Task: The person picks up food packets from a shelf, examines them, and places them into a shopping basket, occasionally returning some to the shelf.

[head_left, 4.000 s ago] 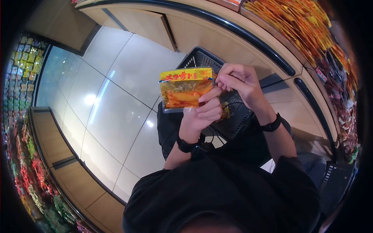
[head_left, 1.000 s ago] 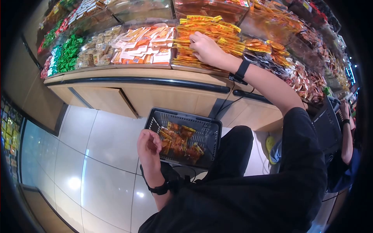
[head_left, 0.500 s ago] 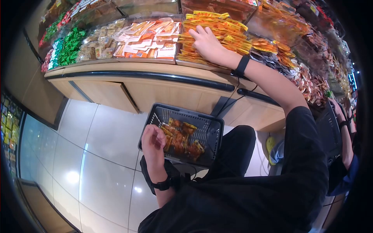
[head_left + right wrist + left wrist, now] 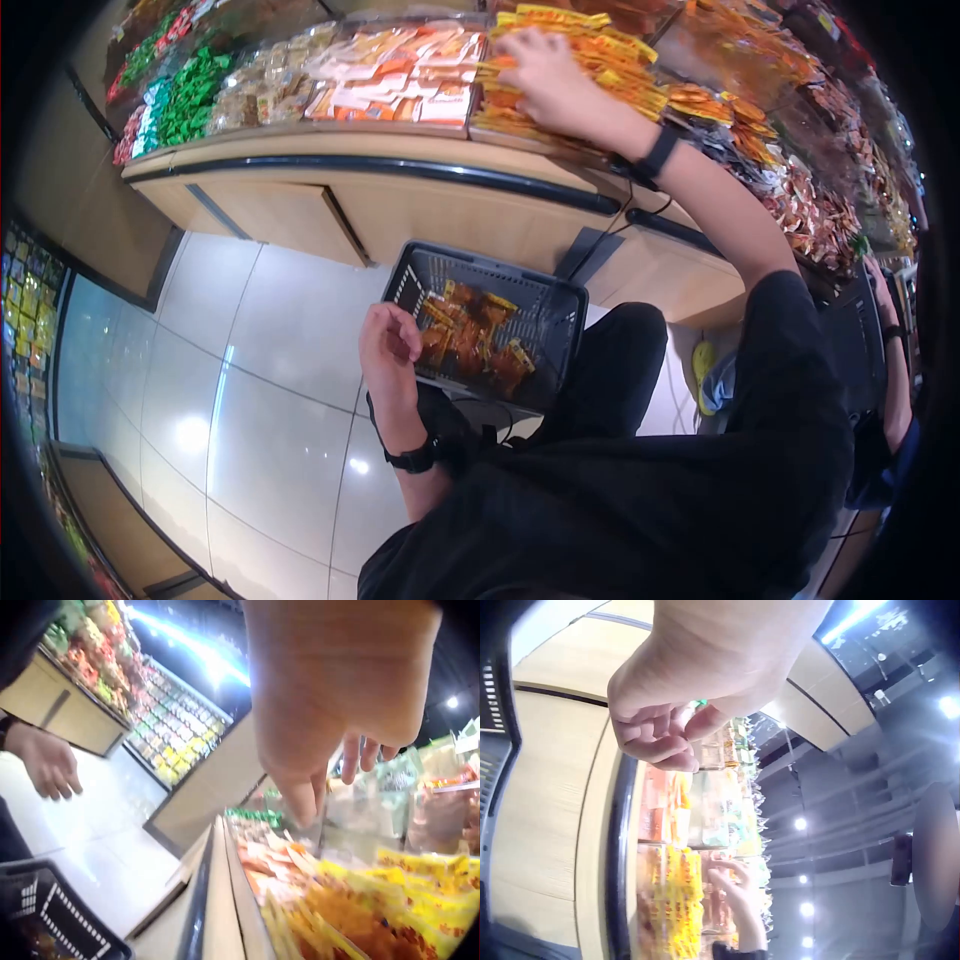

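The right hand (image 4: 550, 82) is over a shelf bin of yellow-topped orange packets (image 4: 610, 62). In the right wrist view its fingers (image 4: 304, 799) point down above the yellow packets (image 4: 420, 889), holding nothing visible. Beside the basket's left edge hovers the left hand (image 4: 390, 350), fingers loosely curled and empty; the left wrist view shows the same curl on that hand (image 4: 682, 690). Inside the dark basket (image 4: 572, 345) lie several small orange-brown packets (image 4: 470, 335).
White-and-orange packets (image 4: 400, 75) fill the bin left of the yellow ones, with green packets (image 4: 188, 105) farther left. A wooden cabinet (image 4: 430, 215) with a black rail stands behind the basket. Another person's arm (image 4: 893, 370) shows at the right edge, near a dark basket.
The packet held in both hands earliest is no longer in them. The right hand has moved to the yellow packets and shifts over them; the left stays by the basket. The view has turned toward the shelf.
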{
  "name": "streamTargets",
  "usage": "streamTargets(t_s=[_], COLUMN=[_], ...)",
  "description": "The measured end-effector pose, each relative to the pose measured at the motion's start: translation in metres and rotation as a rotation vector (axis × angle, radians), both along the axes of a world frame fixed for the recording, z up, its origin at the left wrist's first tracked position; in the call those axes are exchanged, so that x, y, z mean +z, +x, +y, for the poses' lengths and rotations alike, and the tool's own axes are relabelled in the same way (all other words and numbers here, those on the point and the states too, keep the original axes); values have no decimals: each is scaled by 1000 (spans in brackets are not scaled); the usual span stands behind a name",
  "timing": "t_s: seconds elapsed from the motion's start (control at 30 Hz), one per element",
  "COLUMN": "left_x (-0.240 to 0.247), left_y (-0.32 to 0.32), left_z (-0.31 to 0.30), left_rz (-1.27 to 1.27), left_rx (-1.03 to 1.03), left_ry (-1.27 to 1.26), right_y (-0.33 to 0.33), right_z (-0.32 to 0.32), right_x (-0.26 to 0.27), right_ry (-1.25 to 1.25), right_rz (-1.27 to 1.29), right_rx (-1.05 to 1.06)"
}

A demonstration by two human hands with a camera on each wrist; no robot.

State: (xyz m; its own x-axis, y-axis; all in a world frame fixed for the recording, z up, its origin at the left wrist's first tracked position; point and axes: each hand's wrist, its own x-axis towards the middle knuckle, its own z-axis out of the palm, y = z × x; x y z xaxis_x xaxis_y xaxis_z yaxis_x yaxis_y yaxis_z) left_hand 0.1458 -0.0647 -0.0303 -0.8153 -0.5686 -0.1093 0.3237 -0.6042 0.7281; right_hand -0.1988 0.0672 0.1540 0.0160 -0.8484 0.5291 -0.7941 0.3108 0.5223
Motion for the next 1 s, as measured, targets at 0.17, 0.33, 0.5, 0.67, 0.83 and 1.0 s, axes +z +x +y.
streamTargets(t_s=[0.17, 0.33, 0.5, 0.67, 0.83, 1.0], left_x=[-88, -225, -381, -470, -446, -429], left_y=[-40, -106, -105, -134, -137, -131], left_z=[-30, -38, -47, -47, -55, -70], left_rz=[-122, -696, -1098, -1572, -1376, -1419], left_rx=[39, 12, -248, -673, -757, -723], left_ry=[228, -119, -973, -1299, -1492, -1335], right_y=[127, 162, 145, 178, 240, 263], right_z=[23, 27, 35, 33, 24, 22], right_x=[-23, -182, -221, -249, -274, -269], right_ry=[-209, 407, 821, 777, 783, 950], right_rz=[-931, -1166, -1054, -1106, -1240, -1172], right_rx=[254, 120, -165, -123, -7, -65])
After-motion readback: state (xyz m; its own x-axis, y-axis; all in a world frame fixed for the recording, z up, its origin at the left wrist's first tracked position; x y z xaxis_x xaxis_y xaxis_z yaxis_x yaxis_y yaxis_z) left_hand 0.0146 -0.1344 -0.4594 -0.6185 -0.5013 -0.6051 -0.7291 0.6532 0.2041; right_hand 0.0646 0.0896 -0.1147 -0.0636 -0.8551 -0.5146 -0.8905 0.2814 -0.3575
